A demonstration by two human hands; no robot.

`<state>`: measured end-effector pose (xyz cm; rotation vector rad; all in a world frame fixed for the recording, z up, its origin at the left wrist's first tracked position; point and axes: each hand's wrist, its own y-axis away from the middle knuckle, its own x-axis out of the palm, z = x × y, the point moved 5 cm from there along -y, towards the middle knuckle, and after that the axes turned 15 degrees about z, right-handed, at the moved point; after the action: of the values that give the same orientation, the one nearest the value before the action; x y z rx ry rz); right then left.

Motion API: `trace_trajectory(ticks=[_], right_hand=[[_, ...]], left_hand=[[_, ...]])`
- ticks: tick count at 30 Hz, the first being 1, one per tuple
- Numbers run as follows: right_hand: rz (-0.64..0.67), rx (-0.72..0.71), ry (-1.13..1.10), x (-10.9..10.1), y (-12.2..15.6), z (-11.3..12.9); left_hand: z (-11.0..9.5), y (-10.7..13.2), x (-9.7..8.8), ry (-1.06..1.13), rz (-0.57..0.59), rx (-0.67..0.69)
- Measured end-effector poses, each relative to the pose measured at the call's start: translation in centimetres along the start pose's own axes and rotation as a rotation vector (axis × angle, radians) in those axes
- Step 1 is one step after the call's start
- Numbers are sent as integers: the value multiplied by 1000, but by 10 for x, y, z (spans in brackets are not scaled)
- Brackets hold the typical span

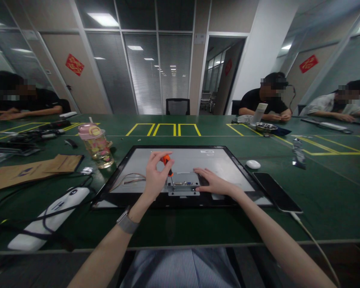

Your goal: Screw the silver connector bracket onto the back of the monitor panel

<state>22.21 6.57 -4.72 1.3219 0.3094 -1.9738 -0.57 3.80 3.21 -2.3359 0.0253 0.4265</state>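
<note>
Your left hand (156, 176) grips an orange-and-black screwdriver (167, 161), tip at the left part of the metal port bracket (183, 193) lying on the monitor panel (222, 162); your right hand (215, 184) rests loosely spread at its right end; screwing seems unfinished (direction unclear)

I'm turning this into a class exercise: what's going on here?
A person's left hand holds an orange screwdriver, tip down at the left end of a metal bracket. Their right hand rests, spread, at the bracket's right end. The bracket sits on a flat panel on the green table.
</note>
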Motion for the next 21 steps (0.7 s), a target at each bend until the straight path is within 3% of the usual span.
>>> trace_trajectory(ticks=[9,15,21], right_hand=[[-11,-5,23,1,-2,-2],[-10,3,6,1,-2,-2],[1,4,0,-1,-1,1]], left_hand=[[1,1,2,132,56,-40],[2,0,2,16,24,11],[-3,2,1,97,45,4]])
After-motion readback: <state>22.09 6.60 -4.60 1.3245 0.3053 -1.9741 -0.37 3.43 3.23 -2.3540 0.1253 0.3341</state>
